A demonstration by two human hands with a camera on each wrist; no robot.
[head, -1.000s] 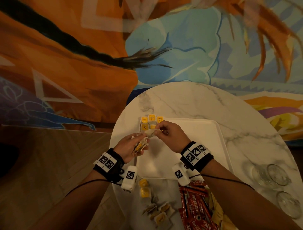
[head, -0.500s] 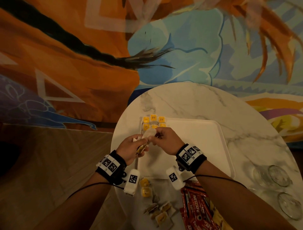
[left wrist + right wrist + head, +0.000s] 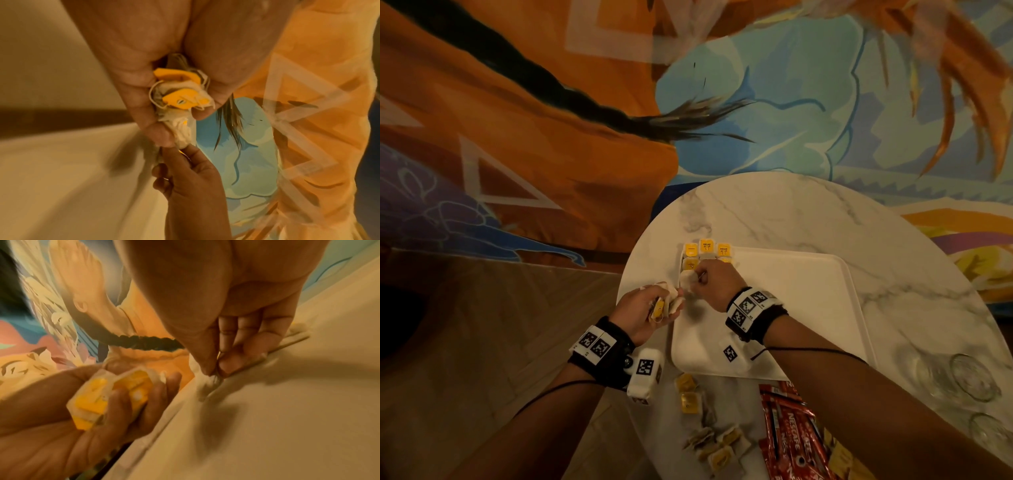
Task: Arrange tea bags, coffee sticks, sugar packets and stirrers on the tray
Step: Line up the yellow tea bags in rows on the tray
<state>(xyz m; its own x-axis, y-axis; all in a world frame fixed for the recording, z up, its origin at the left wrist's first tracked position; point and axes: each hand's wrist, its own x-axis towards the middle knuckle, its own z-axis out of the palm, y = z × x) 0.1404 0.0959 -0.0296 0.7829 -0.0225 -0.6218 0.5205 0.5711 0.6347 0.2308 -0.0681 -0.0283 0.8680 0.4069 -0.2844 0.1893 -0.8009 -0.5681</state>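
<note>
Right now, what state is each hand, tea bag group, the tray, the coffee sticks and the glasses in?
left hand: grips a bunch of tea bags.
right hand: pinches one tea bag, low over the tray's left edge.
tray: flat on the table, mostly bare.
placed tea bags: in rows at the tray's far-left corner.
loose tea bags: scattered on the table, off the tray.
coffee sticks: piled off the tray.
glasses: on the table, right.

Black wristbands (image 3: pixel 608 356) with white tiles of black square-code markers are worn on both bare forearms; white camera blocks (image 3: pixel 645 375) and thin black cables (image 3: pixel 815 351) are attached.
</note>
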